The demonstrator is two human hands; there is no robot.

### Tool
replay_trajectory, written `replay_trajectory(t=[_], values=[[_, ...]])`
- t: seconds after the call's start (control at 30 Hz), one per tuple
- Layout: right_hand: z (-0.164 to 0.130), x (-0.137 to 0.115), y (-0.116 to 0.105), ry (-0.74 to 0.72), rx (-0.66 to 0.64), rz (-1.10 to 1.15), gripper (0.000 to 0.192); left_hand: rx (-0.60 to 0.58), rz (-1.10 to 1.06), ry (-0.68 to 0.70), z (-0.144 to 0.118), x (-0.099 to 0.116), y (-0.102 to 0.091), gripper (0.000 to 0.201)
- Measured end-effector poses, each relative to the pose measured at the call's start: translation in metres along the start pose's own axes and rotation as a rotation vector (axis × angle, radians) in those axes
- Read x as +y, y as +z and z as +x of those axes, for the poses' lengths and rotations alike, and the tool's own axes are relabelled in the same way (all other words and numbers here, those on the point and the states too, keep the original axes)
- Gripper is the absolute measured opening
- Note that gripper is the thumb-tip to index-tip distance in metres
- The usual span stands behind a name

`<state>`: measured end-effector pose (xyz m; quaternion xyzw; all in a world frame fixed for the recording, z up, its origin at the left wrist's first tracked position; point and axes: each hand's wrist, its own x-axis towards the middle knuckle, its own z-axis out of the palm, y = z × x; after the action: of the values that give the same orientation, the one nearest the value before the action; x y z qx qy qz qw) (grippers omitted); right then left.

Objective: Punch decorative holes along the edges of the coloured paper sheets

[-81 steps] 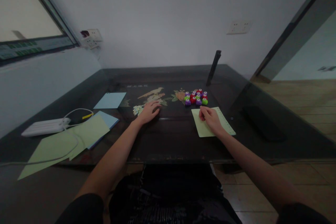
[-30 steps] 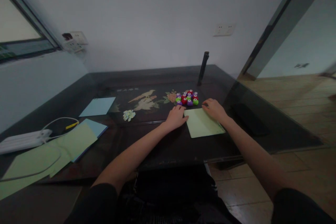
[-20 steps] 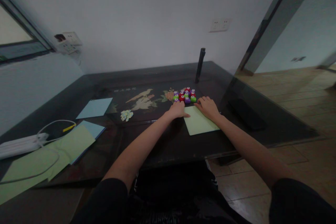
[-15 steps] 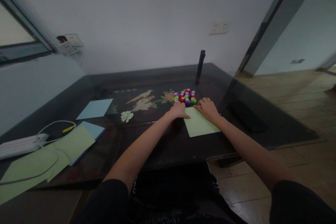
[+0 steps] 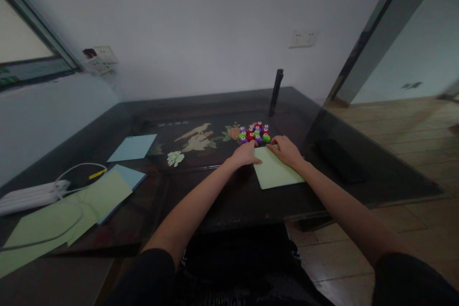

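A pale green sheet of paper [image 5: 278, 172] lies on the dark table in front of me, a thin bluish edge showing along its near side. My left hand [image 5: 245, 154] rests at its far left corner, thumb on the paper and apart from the other fingers. My right hand [image 5: 287, 149] lies over the far edge, with bent fingers pinching the paper there. Just beyond both hands sits a cluster of small red, green and purple pieces with eye-like tops [image 5: 254, 132].
Left of my hands are a small heap of pale bits [image 5: 175, 158], a light blue sheet [image 5: 132, 147] and overlapping green and blue sheets [image 5: 103, 196]. A white power strip [image 5: 32, 197] with its cable lies far left. A black post [image 5: 276, 93] stands behind; a flat black object [image 5: 339, 160] lies right.
My left hand has drawn slightly back from the colourful pieces. The fingers of my right hand have bent more at the paper's far edge. The view has shifted a little.
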<state>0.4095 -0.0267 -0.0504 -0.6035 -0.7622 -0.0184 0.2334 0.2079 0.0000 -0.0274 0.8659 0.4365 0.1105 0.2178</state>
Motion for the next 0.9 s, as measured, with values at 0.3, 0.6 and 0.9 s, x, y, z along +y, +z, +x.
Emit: replay_trajectory(t=[0.3, 0.6, 0.9], values=[[0.002, 0.016, -0.015, 0.062, 0.016, 0.402, 0.026, 0.117, -0.149, 0.026, -0.019, 0.005, 0.003, 0.037], [-0.012, -0.011, -0.038, 0.411, -0.463, 1.223, 0.037, 0.320, -0.560, 0.012, -0.054, -0.007, -0.023, 0.027], [-0.008, -0.106, -0.024, 0.307, -0.106, 1.316, 0.037, 0.691, -0.764, 0.047, -0.102, -0.022, -0.046, 0.030]])
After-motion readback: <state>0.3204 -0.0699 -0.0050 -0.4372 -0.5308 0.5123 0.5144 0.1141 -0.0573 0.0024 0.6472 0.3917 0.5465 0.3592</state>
